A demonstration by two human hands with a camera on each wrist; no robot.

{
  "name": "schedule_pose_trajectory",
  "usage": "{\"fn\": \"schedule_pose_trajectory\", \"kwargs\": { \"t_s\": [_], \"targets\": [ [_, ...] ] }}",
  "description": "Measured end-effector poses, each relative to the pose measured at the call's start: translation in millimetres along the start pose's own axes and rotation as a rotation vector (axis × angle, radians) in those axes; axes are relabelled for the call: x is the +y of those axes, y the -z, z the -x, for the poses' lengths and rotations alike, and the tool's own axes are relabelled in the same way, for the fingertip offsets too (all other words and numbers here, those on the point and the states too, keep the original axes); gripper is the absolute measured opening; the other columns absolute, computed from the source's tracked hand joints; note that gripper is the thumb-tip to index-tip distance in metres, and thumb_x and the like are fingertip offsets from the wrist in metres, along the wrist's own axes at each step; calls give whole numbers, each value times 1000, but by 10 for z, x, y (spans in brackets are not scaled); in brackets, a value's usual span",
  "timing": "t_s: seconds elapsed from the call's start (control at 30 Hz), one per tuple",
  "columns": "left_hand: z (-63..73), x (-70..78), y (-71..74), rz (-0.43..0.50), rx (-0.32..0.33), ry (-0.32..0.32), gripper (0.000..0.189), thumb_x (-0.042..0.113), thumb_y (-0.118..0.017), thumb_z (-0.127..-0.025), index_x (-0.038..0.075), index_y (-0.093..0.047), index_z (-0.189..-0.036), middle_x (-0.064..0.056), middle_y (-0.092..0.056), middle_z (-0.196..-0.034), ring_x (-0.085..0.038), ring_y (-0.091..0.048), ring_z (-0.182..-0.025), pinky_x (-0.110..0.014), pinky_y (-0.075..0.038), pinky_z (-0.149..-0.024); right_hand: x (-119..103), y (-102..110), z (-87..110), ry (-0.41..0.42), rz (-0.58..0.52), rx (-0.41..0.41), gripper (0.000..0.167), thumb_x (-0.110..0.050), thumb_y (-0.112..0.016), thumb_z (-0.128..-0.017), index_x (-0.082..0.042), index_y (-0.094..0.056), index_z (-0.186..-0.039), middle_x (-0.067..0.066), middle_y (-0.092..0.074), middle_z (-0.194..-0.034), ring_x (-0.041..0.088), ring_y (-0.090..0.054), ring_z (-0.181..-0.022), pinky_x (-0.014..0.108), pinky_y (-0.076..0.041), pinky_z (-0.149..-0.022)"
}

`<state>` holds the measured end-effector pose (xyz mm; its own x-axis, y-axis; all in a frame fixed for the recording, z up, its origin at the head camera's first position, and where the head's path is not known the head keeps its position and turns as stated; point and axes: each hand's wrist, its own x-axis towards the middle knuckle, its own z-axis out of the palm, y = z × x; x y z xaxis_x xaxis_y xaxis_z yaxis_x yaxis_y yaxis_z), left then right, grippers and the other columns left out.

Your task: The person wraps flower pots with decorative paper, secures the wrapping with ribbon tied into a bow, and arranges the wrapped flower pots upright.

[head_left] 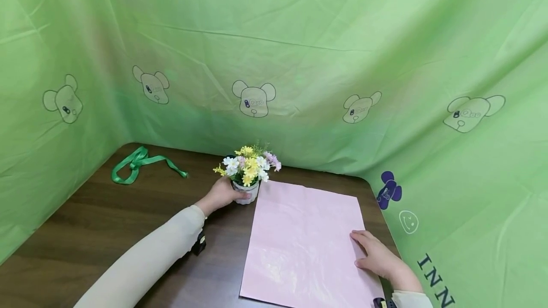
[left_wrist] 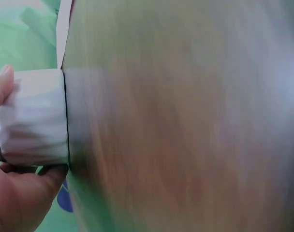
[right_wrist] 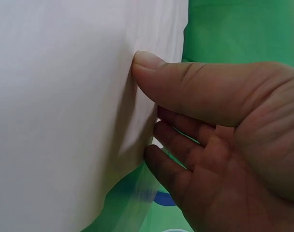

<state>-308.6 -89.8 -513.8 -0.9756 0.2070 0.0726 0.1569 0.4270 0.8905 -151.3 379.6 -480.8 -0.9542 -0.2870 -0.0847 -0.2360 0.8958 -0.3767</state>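
My left hand point(head_left: 223, 193) grips a small white pot point(head_left: 250, 195) from its left side, with the thumb across the front. The pot stands upright and bears yellow, white and pink flowers point(head_left: 247, 165). In the left wrist view, the thumb and fingers lie on either side of the pot point(left_wrist: 36, 116). Just right of the pot, a large pale pink sheet point(head_left: 306, 246) lies flat on the table. On the sheet's right edge rests my right hand point(head_left: 376, 256), its thumb and fingers apart. In the right wrist view, the thumb touches the sheet point(right_wrist: 55, 106).
A green ribbon point(head_left: 137, 160) tied in a loose loop lies at the table's back left. The brown wooden table point(head_left: 214, 246) is bounded by a green cloth point(head_left: 299, 51) with bear prints at the back and sides.
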Motion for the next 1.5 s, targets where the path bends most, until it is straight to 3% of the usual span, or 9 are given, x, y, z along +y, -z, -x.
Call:
{"fn": "schedule_pose_trajectory", "kwargs": {
  "t_s": [0.23,0.57,0.83,1.07,1.3,1.5],
  "targets": [
    [31,142,-83,-52,26,-29,88,43,-95,-67,6,-60,-138,-11,-69,-129,-29,-63,-121,-50,-49,-105,1,9,-25,4,12,-5,74,-7,-87,-71,10,-57,-136,26,-54,-139,49,-50,-131,60,-40,-109],
    [9,604,-367,-13,-56,-89,88,40,-96,-66,13,-58,-141,-5,-69,-129,-24,-63,-123,-47,-48,-107,1,23,-25,9,-9,4,75,-7,-87,-70,11,-56,-136,28,-53,-141,51,-48,-132,62,-39,-109],
    [80,894,-741,-27,-133,-119,89,40,-96,-64,9,-59,-139,-7,-71,-126,-23,-65,-119,-44,-48,-106,2,32,-15,-7,-18,-11,74,-6,-85,-72,11,-56,-138,27,-53,-141,51,-48,-133,62,-39,-110],
    [112,1113,-1088,-36,-175,-136,92,43,-97,-63,14,-57,-141,-2,-69,-129,-19,-63,-121,-41,-47,-108,0,36,-10,-4,-25,-22,73,-6,-85,-73,11,-56,-137,28,-52,-141,52,-46,-134,63,-37,-111],
    [106,1182,-1460,-59,-177,-152,90,41,-98,-61,15,-59,-138,2,-70,-125,-15,-63,-118,-36,-46,-108,28,23,-9,-5,-5,-25,72,-8,-86,-73,11,-56,-136,28,-53,-141,52,-47,-133,62,-38,-110],
    [121,1146,-1732,37,-176,-91,88,38,-100,-59,18,-61,-135,5,-70,-124,-12,-63,-119,-35,-45,-110,44,7,-15,-21,-26,-34,72,-8,-85,-74,11,-56,-137,28,-52,-142,52,-46,-134,63,-36,-111]
  ]
}}
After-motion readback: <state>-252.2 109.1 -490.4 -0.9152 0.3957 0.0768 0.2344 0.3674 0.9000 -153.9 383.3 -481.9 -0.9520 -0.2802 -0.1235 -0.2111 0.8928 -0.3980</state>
